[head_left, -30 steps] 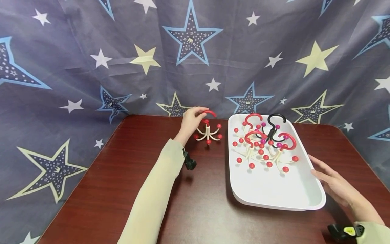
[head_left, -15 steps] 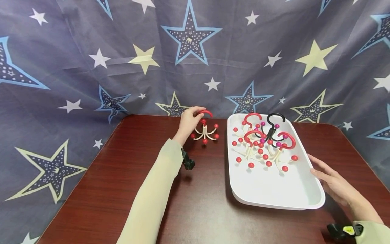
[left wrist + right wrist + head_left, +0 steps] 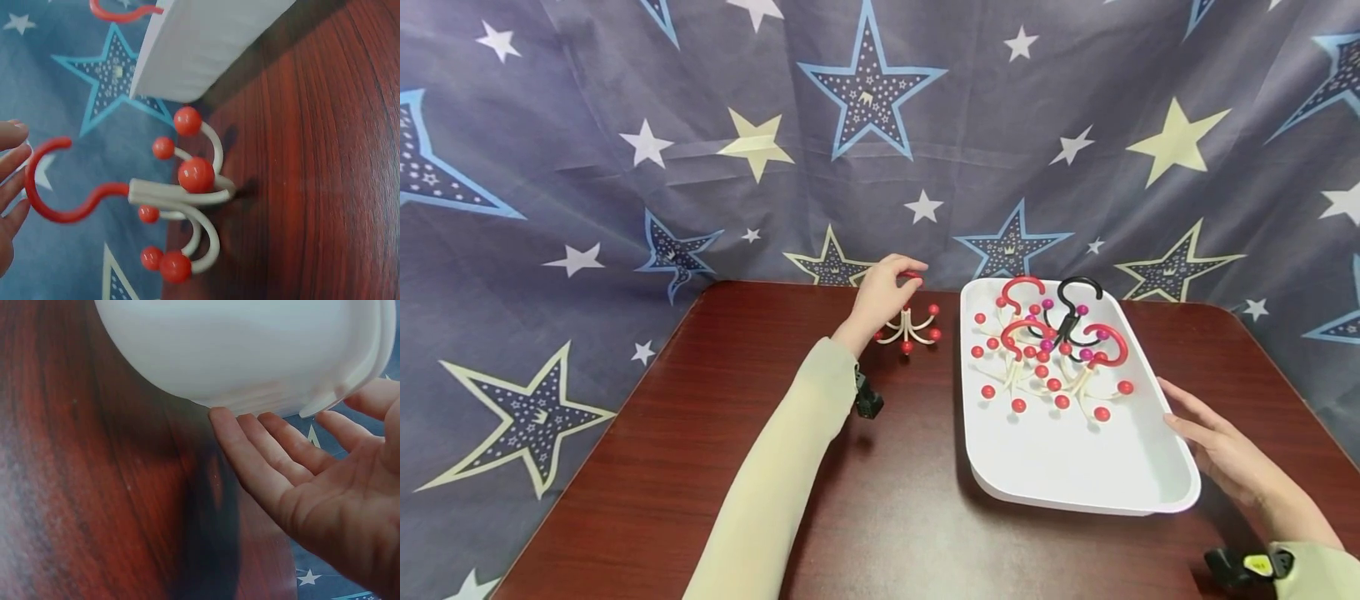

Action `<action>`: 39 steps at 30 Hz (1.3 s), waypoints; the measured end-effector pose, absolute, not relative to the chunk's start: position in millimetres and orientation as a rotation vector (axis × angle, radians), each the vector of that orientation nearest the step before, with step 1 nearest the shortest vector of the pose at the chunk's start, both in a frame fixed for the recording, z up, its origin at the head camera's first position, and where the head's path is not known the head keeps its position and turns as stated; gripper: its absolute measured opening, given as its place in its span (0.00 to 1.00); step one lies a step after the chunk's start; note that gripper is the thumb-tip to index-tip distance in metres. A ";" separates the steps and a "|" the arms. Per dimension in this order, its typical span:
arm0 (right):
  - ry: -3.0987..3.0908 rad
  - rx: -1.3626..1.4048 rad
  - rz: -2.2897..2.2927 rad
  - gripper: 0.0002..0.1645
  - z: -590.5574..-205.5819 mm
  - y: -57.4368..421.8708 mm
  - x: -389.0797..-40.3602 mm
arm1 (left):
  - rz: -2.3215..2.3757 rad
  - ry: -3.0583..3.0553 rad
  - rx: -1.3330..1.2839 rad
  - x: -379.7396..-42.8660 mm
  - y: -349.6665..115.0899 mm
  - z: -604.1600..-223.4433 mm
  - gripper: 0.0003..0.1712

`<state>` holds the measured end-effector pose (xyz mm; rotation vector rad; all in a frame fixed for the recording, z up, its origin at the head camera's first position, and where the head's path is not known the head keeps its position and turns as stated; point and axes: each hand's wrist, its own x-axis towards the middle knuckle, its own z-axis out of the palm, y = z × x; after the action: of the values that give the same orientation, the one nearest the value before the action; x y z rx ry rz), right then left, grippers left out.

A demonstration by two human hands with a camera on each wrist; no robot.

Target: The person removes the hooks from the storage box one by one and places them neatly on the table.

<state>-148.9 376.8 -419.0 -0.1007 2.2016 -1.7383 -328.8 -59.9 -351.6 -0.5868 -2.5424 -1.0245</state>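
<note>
A cream hook hanger with a red top hook and red ball-tipped prongs stands upright on the table, left of the tray. My left hand is at its red hook and hides part of it in the head view. The left wrist view has the fingers loosely extended beside the hook, not curled round it; whether they touch it is unclear. My right hand lies against the right side of the white tray, its straight fingertips touching the outer wall.
Inside the tray are several similar hangers, including a red-and-cream one and a black one with purple balls. The reddish-brown table runs back to a grey star-patterned cloth.
The hanger shifted slightly left, then stayed put. My left hand has since risen a little and moved right, its grip on the red hook loosened. The right hand and tray look unchanged.
</note>
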 end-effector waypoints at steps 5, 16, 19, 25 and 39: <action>2.183 -0.122 -1.769 0.35 -419.6 375.8 -148.7 | -1.012 -2.526 -0.707 -317.3 -43.4 -346.2 0.13; 2.162 -0.134 -1.786 0.34 -423.4 378.6 -148.1 | -1.110 -2.527 -0.906 -287.2 1.7 -357.2 0.18; 2.168 -0.127 -1.779 0.35 -423.3 378.1 -148.3 | -1.200 -2.562 -0.963 -281.4 13.0 -361.5 0.20; 2.190 -0.121 -1.755 0.35 -423.8 377.8 -148.7 | -1.278 -2.582 -1.054 -274.9 32.9 -369.7 0.21; 2.135 -0.155 -1.788 0.35 -424.1 378.8 -148.6 | -1.205 -2.599 -0.979 -269.1 50.6 -378.1 0.16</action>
<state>-148.6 378.8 -424.1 -0.1549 2.1351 -1.7879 -269.1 50.6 -378.1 -0.9794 -2.5989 -1.2051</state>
